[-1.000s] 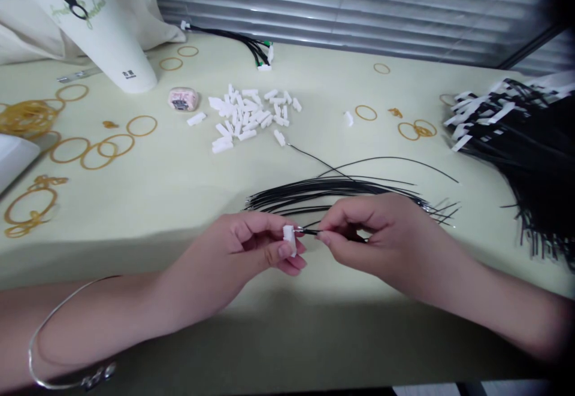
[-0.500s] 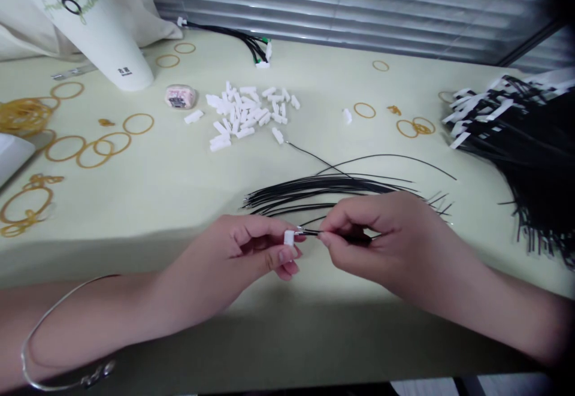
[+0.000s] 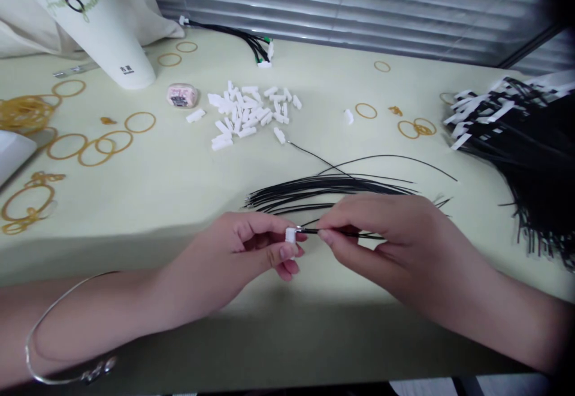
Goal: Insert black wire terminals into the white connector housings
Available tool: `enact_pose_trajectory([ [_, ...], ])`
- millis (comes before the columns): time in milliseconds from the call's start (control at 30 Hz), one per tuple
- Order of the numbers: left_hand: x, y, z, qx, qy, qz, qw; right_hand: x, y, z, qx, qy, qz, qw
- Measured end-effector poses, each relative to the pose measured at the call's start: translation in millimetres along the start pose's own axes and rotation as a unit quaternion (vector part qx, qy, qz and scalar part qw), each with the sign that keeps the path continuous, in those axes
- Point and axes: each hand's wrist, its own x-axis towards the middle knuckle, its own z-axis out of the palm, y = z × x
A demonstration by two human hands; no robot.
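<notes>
Between the thumb and fingers of my left hand (image 3: 256, 246) is a small white connector housing (image 3: 290, 235). My right hand (image 3: 377, 228) pinches thin black wires (image 3: 309, 231) close to their metal-tipped ends. Those tips meet the right side of the housing; how deep they sit I cannot make out. Just beyond my hands lies a loose bundle of black wires (image 3: 287, 191) with bare metal terminals at its left end. Farther back is a pile of white connector housings (image 3: 247, 111), and one single wire points toward a housing (image 3: 279, 136) at the pile's near edge.
Finished-looking black cables with white connectors (image 3: 516, 120) are heaped at the right. Rubber bands (image 3: 67, 146) are scattered on the left. A white tumbler (image 3: 108, 36) stands at the back left near a pink-white block (image 3: 182, 95). A small wire harness (image 3: 233, 33) lies by the blinds (image 3: 336, 6).
My right hand has brought the wire tips slightly up and against the housing. My left hand still holds the housing in nearly the same place.
</notes>
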Motion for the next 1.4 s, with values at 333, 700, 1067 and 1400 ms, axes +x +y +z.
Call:
enact_pose_trajectory([
  [333,0,0,0.8,-0.058,0.025,-0.024,0.998,-5,1,3,-0.087,0.064,-0.075,0.991],
  [700,1,3,-0.2,-0.045,0.021,-0.021,0.999,-1,3,8,-0.096,0.084,-0.085,0.988],
  [1067,1,0,-1.1,-0.028,0.015,-0.007,0.999,-2,3,10,-0.107,0.075,-0.080,0.988],
  [1400,0,3,0.8,-0.034,0.023,-0.022,0.999,-1,3,9,-0.107,0.078,-0.084,0.988],
])
